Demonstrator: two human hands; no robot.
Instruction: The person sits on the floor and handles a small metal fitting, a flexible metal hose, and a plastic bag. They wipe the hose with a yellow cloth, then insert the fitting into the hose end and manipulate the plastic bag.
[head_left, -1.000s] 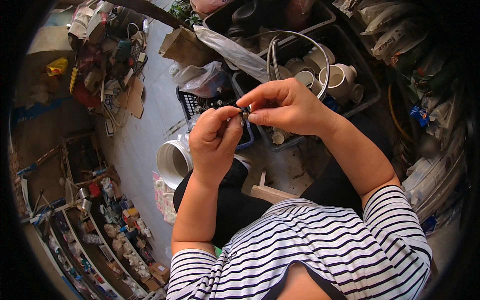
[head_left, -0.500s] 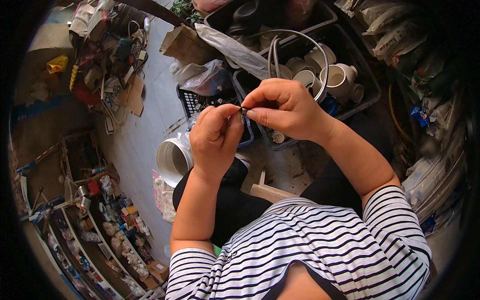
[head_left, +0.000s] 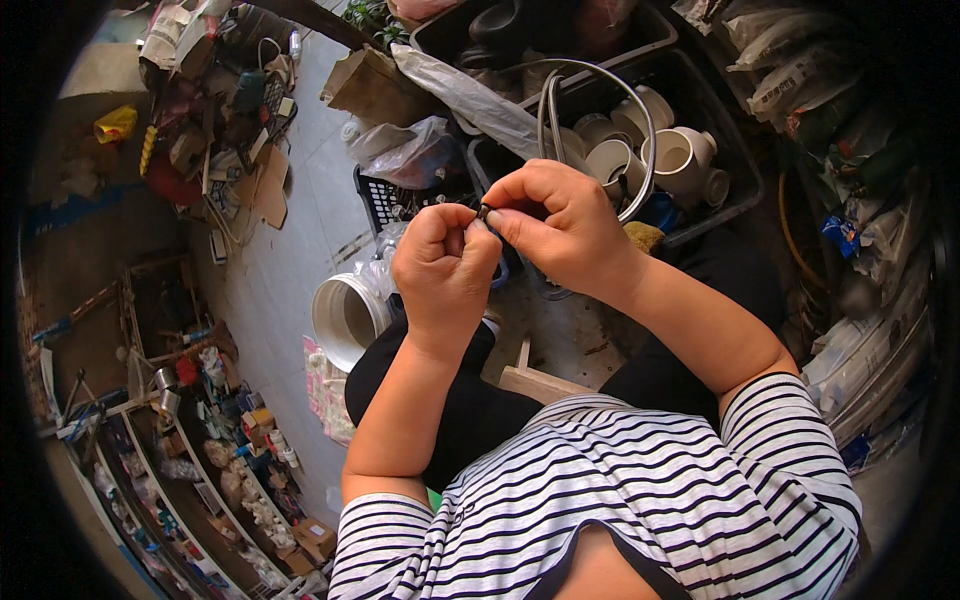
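Note:
Both hands meet in front of me, fingertips together at a small black piece (head_left: 483, 211), too small to name its kind. My left hand (head_left: 446, 262) is closed, thumb and index finger pinching it from the left. From the right, my right hand (head_left: 572, 222) pinches the same piece between thumb and index finger. Beyond the hands lies a black basket (head_left: 383, 198) with small dark and metallic parts. A black crate (head_left: 752, 190) at the right holds several white pipe fittings (head_left: 688, 155), with a looped grey hose (head_left: 655, 130) across it.
A white bucket (head_left: 347, 322) lies on its side left of my left forearm. A wooden stool (head_left: 536, 384) is between my legs. Shelves with mixed goods (head_left: 215, 480) fill the lower left; plastic-wrapped bundles (head_left: 860, 350) line the right. A cardboard box (head_left: 372, 90) stands farther off.
My left hand has shifted slightly right and its fingers have curled in more. The right hand has moved a little; the small black piece stays between the fingertips.

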